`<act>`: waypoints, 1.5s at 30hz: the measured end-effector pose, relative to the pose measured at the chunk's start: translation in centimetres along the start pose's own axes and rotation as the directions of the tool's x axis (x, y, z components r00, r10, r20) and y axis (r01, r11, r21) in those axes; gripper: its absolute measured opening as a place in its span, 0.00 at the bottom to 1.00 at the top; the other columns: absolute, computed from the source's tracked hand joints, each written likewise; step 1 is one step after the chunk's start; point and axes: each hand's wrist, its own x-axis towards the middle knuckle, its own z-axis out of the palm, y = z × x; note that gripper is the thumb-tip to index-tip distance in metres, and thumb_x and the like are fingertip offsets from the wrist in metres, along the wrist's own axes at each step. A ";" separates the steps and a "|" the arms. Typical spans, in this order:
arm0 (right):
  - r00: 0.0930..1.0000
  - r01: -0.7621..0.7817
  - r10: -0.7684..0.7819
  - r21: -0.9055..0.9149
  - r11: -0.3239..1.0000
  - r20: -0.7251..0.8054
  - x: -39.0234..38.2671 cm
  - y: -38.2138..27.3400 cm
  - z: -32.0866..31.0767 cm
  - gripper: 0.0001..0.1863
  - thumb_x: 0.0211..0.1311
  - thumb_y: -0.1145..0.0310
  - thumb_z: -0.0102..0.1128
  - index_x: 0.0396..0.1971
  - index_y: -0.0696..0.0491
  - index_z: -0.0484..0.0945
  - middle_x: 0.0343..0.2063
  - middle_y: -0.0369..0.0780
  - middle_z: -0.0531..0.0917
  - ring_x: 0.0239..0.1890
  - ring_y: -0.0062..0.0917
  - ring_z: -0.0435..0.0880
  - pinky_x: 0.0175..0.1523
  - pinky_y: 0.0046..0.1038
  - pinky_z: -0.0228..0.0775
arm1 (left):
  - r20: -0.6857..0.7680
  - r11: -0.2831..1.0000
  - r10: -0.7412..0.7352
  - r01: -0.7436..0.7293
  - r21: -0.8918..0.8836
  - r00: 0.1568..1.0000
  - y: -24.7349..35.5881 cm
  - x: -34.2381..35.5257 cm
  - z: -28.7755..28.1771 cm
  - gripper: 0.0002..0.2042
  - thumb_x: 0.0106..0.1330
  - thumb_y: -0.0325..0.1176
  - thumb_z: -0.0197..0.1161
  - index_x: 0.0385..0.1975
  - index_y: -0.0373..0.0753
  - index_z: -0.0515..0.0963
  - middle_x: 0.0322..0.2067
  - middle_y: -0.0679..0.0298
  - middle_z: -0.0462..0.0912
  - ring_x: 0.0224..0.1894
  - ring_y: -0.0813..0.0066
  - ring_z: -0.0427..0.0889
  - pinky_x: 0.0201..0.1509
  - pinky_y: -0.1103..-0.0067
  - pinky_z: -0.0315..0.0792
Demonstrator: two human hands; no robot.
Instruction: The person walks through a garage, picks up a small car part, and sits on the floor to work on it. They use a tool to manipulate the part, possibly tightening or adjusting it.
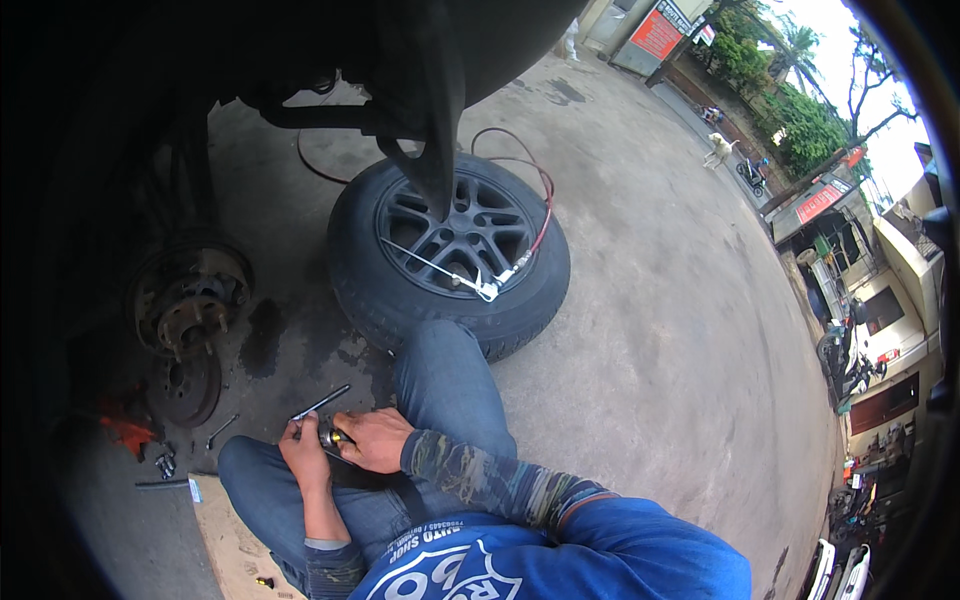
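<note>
I sit cross-legged on the ground with both hands together over my lap. My left hand [305, 452] is closed around the near end of a slim metal tool [322, 402], which points up and away to the right. Beside it, my right hand [374, 440] is closed on a small dark metal part [329, 436] with a yellow spot; its exact kind cannot be made out. The fingers of both hands nearly meet at this part and partly hide it. Just beyond my knee lies a wheel [457, 225] with a black tyre, flat on the ground.
An air blow gun [486, 290] with a red hose [548, 190] rests on the wheel. Left are a bare hub [190, 315], a round disc-like part [187, 388], an orange cloth [127, 434] and small metal pieces [165, 464]. The dark vehicle body hangs overhead. Cardboard [225, 530] lies beneath me.
</note>
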 end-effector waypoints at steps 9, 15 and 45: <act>0.997 -0.031 0.029 0.018 0.999 0.067 -0.6 -0.2 -0.4 0.19 0.71 0.55 0.47 0.49 0.55 0.69 0.34 0.50 0.83 0.40 0.47 0.83 0.45 0.48 0.70 | 0.113 0.991 -0.097 0.107 -0.083 0.989 -1.2 0.9 -0.6 0.08 0.65 0.30 0.62 0.26 0.31 0.78 0.25 0.70 0.76 0.30 0.83 0.69 0.36 0.82 0.64; 0.999 -0.034 0.037 0.077 0.996 -0.034 -0.6 -0.1 -1.0 0.19 0.67 0.51 0.51 0.42 0.52 0.74 0.35 0.49 0.85 0.40 0.48 0.83 0.46 0.50 0.71 | 0.056 0.999 0.038 -0.039 0.021 0.998 0.2 -0.2 -0.1 0.10 0.64 0.32 0.65 0.26 0.31 0.80 0.23 0.71 0.76 0.29 0.84 0.69 0.33 0.82 0.64; 0.982 -0.147 0.169 0.906 0.396 0.086 0.3 1.6 -0.2 0.11 0.74 0.63 0.46 0.45 0.54 0.71 0.32 0.36 0.79 0.33 0.19 0.79 0.34 0.20 0.71 | 0.525 0.829 -0.058 0.334 -0.448 0.849 2.6 -0.7 -1.3 0.11 0.65 0.44 0.57 0.40 0.45 0.71 0.31 0.71 0.75 0.27 0.84 0.72 0.26 0.84 0.64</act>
